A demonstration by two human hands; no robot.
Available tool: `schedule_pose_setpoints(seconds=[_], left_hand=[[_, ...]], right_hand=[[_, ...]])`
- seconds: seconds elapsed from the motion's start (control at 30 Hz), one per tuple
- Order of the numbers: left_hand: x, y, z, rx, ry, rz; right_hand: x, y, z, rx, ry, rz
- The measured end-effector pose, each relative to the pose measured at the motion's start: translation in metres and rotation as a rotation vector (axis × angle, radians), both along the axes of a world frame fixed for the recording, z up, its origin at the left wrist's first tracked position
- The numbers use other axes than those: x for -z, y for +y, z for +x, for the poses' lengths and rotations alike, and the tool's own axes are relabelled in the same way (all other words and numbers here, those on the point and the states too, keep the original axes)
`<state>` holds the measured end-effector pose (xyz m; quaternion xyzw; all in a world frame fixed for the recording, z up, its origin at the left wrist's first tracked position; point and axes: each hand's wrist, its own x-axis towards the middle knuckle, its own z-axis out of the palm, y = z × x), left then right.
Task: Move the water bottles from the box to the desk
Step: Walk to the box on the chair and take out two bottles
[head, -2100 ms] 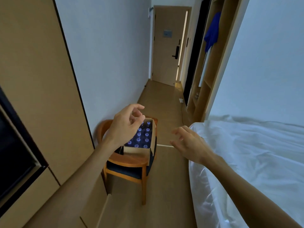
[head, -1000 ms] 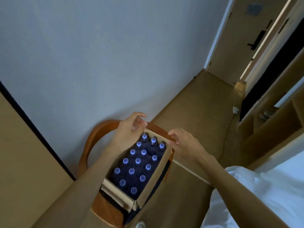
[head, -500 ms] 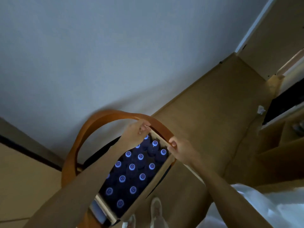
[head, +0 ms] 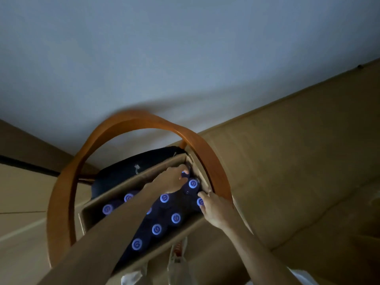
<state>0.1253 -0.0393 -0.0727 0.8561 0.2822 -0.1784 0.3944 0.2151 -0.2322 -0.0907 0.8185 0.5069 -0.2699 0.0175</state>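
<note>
Many bottles are sitting capped in the box on the chair; none appears moved yet. Left hand is pinching a far-corner cap; right hand is curling fingers over another by the box edge.

A brown wooden chair with a round curved back stands by a pale wall. Its seat cushion is dark. The floor on the right is tan. A light shoe shows at the near edge.
</note>
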Motion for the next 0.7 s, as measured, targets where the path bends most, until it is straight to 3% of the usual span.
schedule_pose_setpoints(seconds=[0.3, 0.7], left_hand=[[0.049, -0.02, 0.022, -0.14, 0.206, -0.26], [0.043, -0.033, 0.034, -0.352, 0.229, -0.377]], right_hand=[[0.019, 0.012, 0.0, -0.199, -0.1, -0.082], [0.017, 0.01, 0.003, -0.086, 0.052, -0.091]])
